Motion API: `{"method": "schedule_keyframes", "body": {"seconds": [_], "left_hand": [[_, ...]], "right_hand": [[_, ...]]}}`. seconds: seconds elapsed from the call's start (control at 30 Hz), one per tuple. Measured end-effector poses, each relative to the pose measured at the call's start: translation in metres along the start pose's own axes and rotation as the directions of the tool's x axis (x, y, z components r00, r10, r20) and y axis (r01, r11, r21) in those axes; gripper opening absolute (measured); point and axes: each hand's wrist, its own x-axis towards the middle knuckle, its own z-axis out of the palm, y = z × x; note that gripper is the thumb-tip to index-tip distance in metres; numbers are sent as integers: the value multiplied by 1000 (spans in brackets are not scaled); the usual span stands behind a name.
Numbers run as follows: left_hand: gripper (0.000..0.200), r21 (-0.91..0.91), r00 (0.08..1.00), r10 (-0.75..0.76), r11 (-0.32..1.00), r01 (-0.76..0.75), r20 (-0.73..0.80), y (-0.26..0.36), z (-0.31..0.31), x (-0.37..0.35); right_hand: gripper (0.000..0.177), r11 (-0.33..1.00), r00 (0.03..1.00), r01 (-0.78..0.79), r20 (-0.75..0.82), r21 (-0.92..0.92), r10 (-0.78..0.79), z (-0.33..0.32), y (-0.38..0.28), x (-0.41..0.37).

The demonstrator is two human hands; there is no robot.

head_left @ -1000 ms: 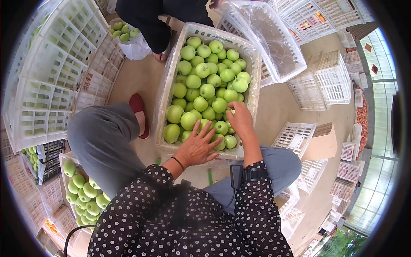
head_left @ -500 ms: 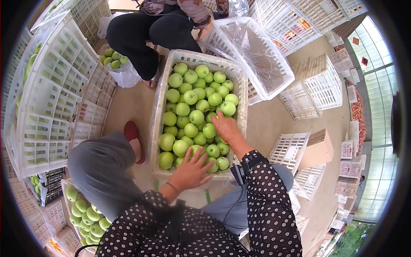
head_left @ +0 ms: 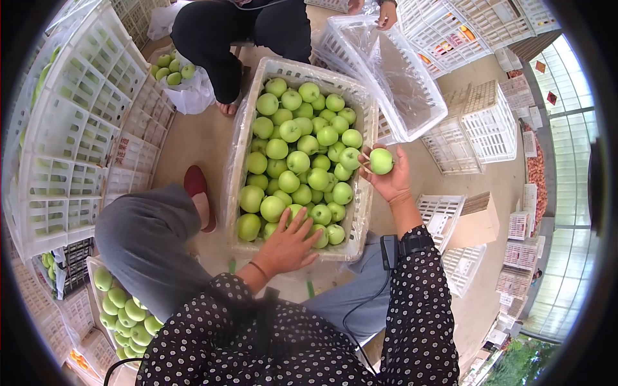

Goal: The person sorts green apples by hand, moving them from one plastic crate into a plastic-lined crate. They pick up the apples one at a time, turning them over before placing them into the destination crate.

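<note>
A white plastic crate (head_left: 368, 122) lined with clear film stands before me, filled with green apples (head_left: 298, 161). Over its right rim, my right hand (head_left: 391, 177) holds up one green apple (head_left: 381, 161), with the fingers around it. My left hand (head_left: 286, 248) lies spread at the crate's near edge, its fingertips resting on the apples there, gripping none.
Another person in black trousers (head_left: 238, 26) sits opposite, hands (head_left: 386, 14) above a film-lined crate (head_left: 412, 83). Stacked crates (head_left: 77, 128) rise at left. A crate of green apples (head_left: 125, 315) stands lower left; a cardboard box (head_left: 475, 222) stands at right.
My right hand has lifted an apple from the crate and moved right, turning its palm up. My left hand stays nearly in place. The other person's hand has left the lined crate's left edge.
</note>
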Motion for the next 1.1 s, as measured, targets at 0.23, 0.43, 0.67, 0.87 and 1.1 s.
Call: {"method": "schedule_keyframes", "body": {"seconds": [0.23, 0.43, 0.67, 0.87, 1.1], "left_hand": [[58, 5, 1000, -3, 1000, 3, -16, 1, -1, -1], [57, -6, 1000, -2, 1000, 2, -31, 1, 0, -4], [57, 1, 1000, 1, 1000, -1, -28, 0, -3, 1], [55, -3, 1000, -8, 1000, 8, 7, 2, -7, 2], [55, 13, 999, -2, 1000, 2, 41, 3, -13, 4]], "right_hand": [[31, -66, 981, 169, 174, -983, -83, 36, 34, 14], [27, -590, 950, -64, 133, -805, -284, 64, 30, 30], [26, -951, 990, -138, -45, -277, -131, 72, 42, 60], [28, -998, 993, -59, -99, -29, -56, 67, 55, 77], [48, -740, 1000, 16, 31, -673, -6, 81, -27, 41]]}}
